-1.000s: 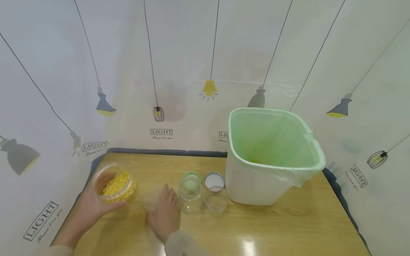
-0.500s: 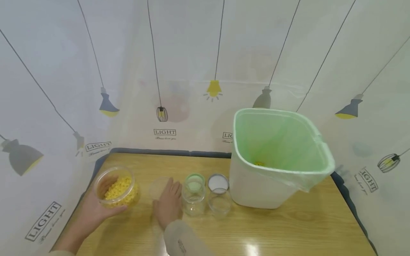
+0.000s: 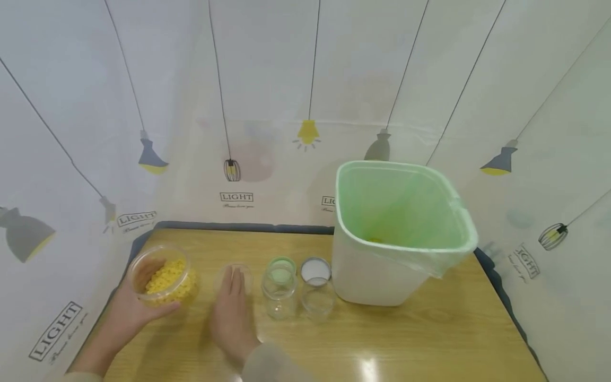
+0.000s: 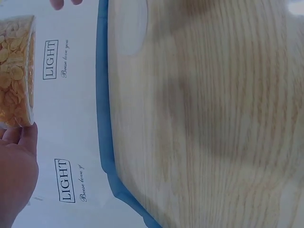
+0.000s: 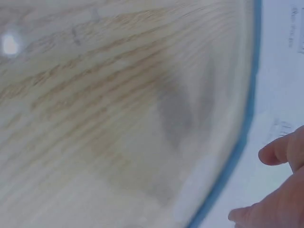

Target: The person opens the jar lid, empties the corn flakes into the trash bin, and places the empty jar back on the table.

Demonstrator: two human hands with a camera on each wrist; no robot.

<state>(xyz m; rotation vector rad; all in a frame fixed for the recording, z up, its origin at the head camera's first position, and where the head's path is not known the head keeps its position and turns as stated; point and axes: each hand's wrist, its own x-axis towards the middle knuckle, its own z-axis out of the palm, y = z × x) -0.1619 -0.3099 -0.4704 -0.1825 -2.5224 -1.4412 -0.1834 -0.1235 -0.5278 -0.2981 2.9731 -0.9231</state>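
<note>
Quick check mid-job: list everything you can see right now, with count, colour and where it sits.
table: one, light wood, under everything.
tub of yellow pieces: one, clear, table's left side, lid off.
flat clear lid: one, on the table just ahead of the right hand.
green-rimmed jar: one, clear, table centre.
small jar: one, clear, right of that jar.
round lid: one, white with grey rim, behind the small jar.
bin: one, white with green liner, right of the jars.
left hand: holds the tub.
right hand: flat, fingers straight, at the clear lid.
</note>
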